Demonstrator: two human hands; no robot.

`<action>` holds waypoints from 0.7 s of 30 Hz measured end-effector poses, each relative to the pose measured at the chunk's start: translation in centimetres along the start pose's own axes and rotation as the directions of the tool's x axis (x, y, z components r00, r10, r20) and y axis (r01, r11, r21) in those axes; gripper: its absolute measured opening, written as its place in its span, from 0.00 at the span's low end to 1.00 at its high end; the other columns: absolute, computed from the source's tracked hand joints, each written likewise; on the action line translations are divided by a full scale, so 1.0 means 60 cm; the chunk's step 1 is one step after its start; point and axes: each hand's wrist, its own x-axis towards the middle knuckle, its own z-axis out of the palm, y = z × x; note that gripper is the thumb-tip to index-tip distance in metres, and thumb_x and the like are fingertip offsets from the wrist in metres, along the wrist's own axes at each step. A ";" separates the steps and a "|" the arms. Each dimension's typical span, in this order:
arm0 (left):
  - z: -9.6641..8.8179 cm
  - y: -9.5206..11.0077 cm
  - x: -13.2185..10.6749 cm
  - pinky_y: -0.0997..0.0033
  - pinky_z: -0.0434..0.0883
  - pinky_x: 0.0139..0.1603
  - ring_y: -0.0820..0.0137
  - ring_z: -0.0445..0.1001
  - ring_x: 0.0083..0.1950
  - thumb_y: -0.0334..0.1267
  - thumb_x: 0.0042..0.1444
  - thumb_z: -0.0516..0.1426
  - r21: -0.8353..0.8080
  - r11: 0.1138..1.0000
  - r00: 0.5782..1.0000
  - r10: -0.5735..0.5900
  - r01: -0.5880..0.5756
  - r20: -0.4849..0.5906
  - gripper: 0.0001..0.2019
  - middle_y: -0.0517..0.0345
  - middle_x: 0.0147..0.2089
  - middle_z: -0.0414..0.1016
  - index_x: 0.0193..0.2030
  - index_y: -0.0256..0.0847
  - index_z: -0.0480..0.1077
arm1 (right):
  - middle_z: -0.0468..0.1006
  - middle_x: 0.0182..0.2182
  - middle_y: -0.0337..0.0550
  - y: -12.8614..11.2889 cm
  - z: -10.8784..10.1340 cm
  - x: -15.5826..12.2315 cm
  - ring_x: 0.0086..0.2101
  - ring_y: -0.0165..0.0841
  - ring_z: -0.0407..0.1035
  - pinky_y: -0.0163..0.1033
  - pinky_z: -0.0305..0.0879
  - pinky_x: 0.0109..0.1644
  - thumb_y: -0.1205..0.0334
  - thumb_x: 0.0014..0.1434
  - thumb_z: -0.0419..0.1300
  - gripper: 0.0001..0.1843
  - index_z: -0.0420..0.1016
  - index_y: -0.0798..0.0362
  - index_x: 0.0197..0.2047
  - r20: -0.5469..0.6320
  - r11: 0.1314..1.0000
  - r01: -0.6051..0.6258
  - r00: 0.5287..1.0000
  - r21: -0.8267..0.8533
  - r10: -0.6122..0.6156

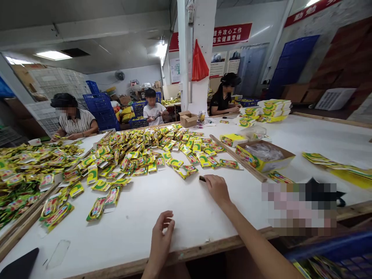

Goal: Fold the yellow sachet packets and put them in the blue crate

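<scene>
My right hand (216, 189) is closed around a small dark object (202, 178), of which only a short end shows past the fingers; its kind I cannot make out. It is low over the white tabletop (139, 213), just in front of a big pile of small yellow-green packets (145, 161). Near the table's front edge, my left hand (163, 232) is held with fingers loosely curled and thumb apart, nothing in it. A folded packet (186, 170) with a white flap lies closest to my right hand. More packets (97, 209) are at the left.
Wooden strips (238, 159) divide the table. An open yellow box (264, 155) with clear plastic inside stands right, near flat yellow cartons (337, 164). Stacked boxes (273, 110) stand behind. A blue crate (343, 252) is at lower right. Several people sit around the table.
</scene>
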 end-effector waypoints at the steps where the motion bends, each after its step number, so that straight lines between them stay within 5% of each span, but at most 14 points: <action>1: 0.004 0.003 0.000 0.63 0.66 0.51 0.64 0.69 0.51 0.44 0.59 0.53 0.028 0.998 0.998 0.051 -0.050 -0.030 0.16 0.47 0.53 0.66 0.52 0.39 0.64 | 0.75 0.41 0.48 -0.015 -0.018 -0.014 0.42 0.38 0.67 0.42 0.56 0.48 0.64 0.63 0.45 0.15 0.73 0.56 0.43 0.000 1.000 0.022 1.000 0.019 -0.022; 5: 0.030 0.024 -0.003 0.60 0.60 0.60 0.63 0.60 0.61 0.38 0.59 0.54 0.056 0.967 0.968 0.249 -0.249 -0.004 0.21 0.47 0.60 0.59 0.58 0.42 0.57 | 0.74 0.31 0.42 -0.092 -0.054 -0.079 0.32 0.32 0.66 0.35 0.56 0.36 0.65 0.60 0.48 0.11 0.69 0.54 0.31 0.233 0.965 0.077 0.963 0.251 -0.137; 8: 0.047 0.036 -0.004 0.63 0.64 0.55 0.65 0.66 0.55 0.39 0.61 0.52 -0.082 0.977 0.968 0.208 -0.198 0.141 0.19 0.47 0.57 0.63 0.58 0.42 0.55 | 0.73 0.28 0.40 -0.129 -0.041 -0.120 0.30 0.31 0.66 0.33 0.56 0.33 0.65 0.58 0.50 0.08 0.68 0.54 0.31 0.386 0.883 -0.035 0.907 0.468 -0.169; 11: 0.047 0.036 -0.006 0.66 0.67 0.49 0.67 0.70 0.48 0.41 0.62 0.51 -0.179 0.982 0.977 0.098 -0.064 0.191 0.19 0.49 0.50 0.68 0.59 0.42 0.54 | 0.72 0.30 0.39 -0.136 -0.016 -0.151 0.31 0.30 0.67 0.33 0.60 0.36 0.60 0.60 0.52 0.08 0.63 0.53 0.42 0.313 0.698 -0.192 0.949 0.690 -0.049; 14: 0.034 0.032 -0.007 0.68 0.67 0.47 0.66 0.71 0.46 0.42 0.61 0.52 -0.183 0.983 0.982 0.057 -0.024 0.180 0.17 0.51 0.46 0.70 0.55 0.40 0.61 | 0.73 0.36 0.41 -0.133 0.000 -0.171 0.35 0.30 0.69 0.35 0.64 0.42 0.56 0.60 0.54 0.13 0.60 0.53 0.45 0.273 0.549 -0.209 0.961 0.809 -0.036; 21: 0.024 0.041 0.003 0.68 0.66 0.47 0.66 0.70 0.45 0.41 0.62 0.50 -0.072 0.987 0.975 0.154 -0.144 0.161 0.12 0.51 0.41 0.71 0.40 0.37 0.71 | 0.72 0.31 0.42 -0.146 0.005 -0.164 0.34 0.31 0.65 0.35 0.61 0.40 0.60 0.61 0.52 0.11 0.70 0.56 0.31 0.297 0.672 -0.141 0.947 0.727 -0.123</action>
